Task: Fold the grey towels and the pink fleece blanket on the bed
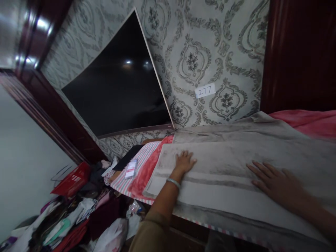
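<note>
A large grey plush cloth (217, 159), folded in layers, lies spread over a table-high surface in front of the wall. My left hand (185, 161) rests palm down near its left end, fingers spread; a band circles that wrist. Farther right, my right hand (274, 183) is stretched flat on or just over the same cloth, slightly blurred, its fingers apart. Neither hand grips anything. Beneath the grey cloth, a red plush cloth (147, 171) and a striped cloth (143, 154) show at the left.
A dark television (120, 80) stands against the patterned wall behind. On the left lie a red basket (72, 180) and a heap of clothes (70, 220). A paper marked 277 (205, 90) is on the wall. Pink fabric (307, 120) lies at the back right.
</note>
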Tool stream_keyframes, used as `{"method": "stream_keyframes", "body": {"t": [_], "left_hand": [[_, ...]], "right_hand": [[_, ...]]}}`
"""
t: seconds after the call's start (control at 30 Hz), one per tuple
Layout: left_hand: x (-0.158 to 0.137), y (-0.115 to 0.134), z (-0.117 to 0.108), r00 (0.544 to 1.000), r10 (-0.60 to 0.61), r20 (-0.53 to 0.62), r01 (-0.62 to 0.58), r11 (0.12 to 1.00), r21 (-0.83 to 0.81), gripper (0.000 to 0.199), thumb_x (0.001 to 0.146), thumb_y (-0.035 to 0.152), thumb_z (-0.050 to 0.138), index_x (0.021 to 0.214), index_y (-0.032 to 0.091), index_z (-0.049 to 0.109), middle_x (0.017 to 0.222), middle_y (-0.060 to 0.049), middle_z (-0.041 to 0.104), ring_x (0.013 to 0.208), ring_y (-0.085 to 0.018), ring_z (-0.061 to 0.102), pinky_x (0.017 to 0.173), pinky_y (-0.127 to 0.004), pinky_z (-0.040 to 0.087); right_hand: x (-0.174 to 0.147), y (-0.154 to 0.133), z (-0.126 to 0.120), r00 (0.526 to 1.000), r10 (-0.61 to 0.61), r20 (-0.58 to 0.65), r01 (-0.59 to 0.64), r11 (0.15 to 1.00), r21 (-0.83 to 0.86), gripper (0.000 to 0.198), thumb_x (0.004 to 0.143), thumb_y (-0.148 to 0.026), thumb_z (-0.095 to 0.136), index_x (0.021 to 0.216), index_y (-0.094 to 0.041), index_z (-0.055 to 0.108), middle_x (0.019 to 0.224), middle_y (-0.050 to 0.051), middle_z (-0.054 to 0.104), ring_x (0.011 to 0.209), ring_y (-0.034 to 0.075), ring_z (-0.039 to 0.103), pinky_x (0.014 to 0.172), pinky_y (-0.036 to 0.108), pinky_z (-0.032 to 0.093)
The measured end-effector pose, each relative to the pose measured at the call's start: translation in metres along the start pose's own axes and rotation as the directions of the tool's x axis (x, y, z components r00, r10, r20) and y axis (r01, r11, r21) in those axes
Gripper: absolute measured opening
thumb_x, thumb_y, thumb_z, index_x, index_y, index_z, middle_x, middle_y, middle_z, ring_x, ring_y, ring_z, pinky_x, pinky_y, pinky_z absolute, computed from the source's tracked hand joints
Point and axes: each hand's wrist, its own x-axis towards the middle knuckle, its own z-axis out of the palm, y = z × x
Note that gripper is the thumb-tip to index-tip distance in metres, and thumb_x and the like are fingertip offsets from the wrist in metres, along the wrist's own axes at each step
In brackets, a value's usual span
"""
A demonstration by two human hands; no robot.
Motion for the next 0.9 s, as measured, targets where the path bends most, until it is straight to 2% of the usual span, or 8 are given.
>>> {"method": "stream_keyframes", "body": {"t": [0.1,0.2,0.33,0.43,0.53,0.6,0.77,0.9], "left_hand": [[0.01,-0.034,-0.003,0.977,-0.206,-0.063,0.207,0.978,0.012,0.062,0.102,0.054,0.032,0.158,0.029,0.038,0.169,-0.006,0.026,0.156,-0.033,0.02,0.123,-0.065,0.015],[0.012,-0.045,0.004,0.92,-0.36,-0.156,0.364,0.931,-0.002,0.065,0.101,0.054,0.033,0.159,0.025,0.037,0.169,-0.009,0.025,0.156,-0.037,0.02,0.122,-0.066,0.017],[0.012,-0.04,0.008,0.905,-0.393,-0.165,0.396,0.918,-0.015,0.065,0.101,0.052,0.033,0.16,0.025,0.036,0.17,-0.009,0.025,0.154,-0.041,0.021,0.119,-0.07,0.021],[0.015,-0.038,0.004,0.91,-0.385,-0.156,0.387,0.922,-0.017,0.065,0.101,0.052,0.034,0.161,0.025,0.033,0.171,-0.006,0.022,0.154,-0.043,0.019,0.117,-0.073,0.021],[0.021,-0.039,0.0,0.91,-0.386,-0.149,0.389,0.921,-0.01,0.064,0.101,0.051,0.031,0.161,0.028,0.031,0.171,-0.003,0.02,0.154,-0.044,0.019,0.115,-0.075,0.022],[0.024,-0.04,0.0,0.906,-0.399,-0.141,0.404,0.915,0.009,0.063,0.101,0.052,0.029,0.161,0.032,0.032,0.171,0.0,0.021,0.155,-0.042,0.019,0.115,-0.073,0.025],[0.028,-0.043,0.002,0.904,-0.403,-0.142,0.412,0.91,0.042,0.063,0.101,0.052,0.026,0.161,0.034,0.031,0.171,0.001,0.022,0.155,-0.04,0.02,0.115,-0.071,0.027],[0.03,-0.044,0.003,0.899,-0.415,-0.139,0.425,0.904,0.052,0.064,0.101,0.054,0.024,0.161,0.034,0.029,0.171,0.002,0.021,0.155,-0.039,0.02,0.115,-0.071,0.028]], "right_hand": [[0.0,0.003,0.007,1.0,-0.005,0.001,0.005,1.0,-0.012,0.074,0.09,-0.066,0.025,0.151,-0.034,0.051,0.16,0.003,0.039,0.148,0.036,0.033,0.117,0.067,0.028],[-0.002,0.001,0.007,1.0,-0.001,-0.02,0.001,1.0,-0.01,0.072,0.091,-0.066,0.026,0.151,-0.036,0.05,0.16,0.003,0.04,0.149,0.035,0.033,0.117,0.066,0.029],[0.008,-0.01,-0.021,0.996,0.028,0.082,-0.025,0.999,-0.039,0.07,0.092,-0.063,0.028,0.153,-0.034,0.048,0.159,0.004,0.041,0.146,0.034,0.037,0.115,0.063,0.034],[0.032,-0.02,-0.052,0.985,0.057,0.161,-0.051,0.998,-0.043,0.067,0.099,-0.051,0.023,0.156,-0.023,0.045,0.156,0.012,0.045,0.14,0.033,0.046,0.108,0.056,0.043],[0.06,-0.022,-0.063,0.988,0.088,0.13,-0.077,0.993,-0.084,0.065,0.099,-0.046,0.026,0.16,-0.023,0.036,0.166,0.01,0.026,0.151,0.032,0.029,0.118,0.06,0.029],[0.072,-0.017,-0.059,0.982,0.074,0.173,-0.059,0.994,-0.089,0.065,0.099,-0.047,0.031,0.16,-0.024,0.036,0.167,0.008,0.023,0.153,0.032,0.024,0.119,0.064,0.023],[0.078,0.02,-0.055,0.98,0.078,0.181,-0.069,0.996,-0.054,0.064,0.1,-0.056,0.03,0.156,-0.029,0.043,0.164,0.005,0.03,0.152,0.029,0.028,0.121,0.056,0.024],[0.062,0.083,-0.081,0.949,0.295,0.112,-0.285,0.954,-0.091,0.064,0.099,-0.052,0.034,0.154,-0.023,0.047,0.162,0.013,0.033,0.15,0.036,0.029,0.119,0.063,0.022]]}}
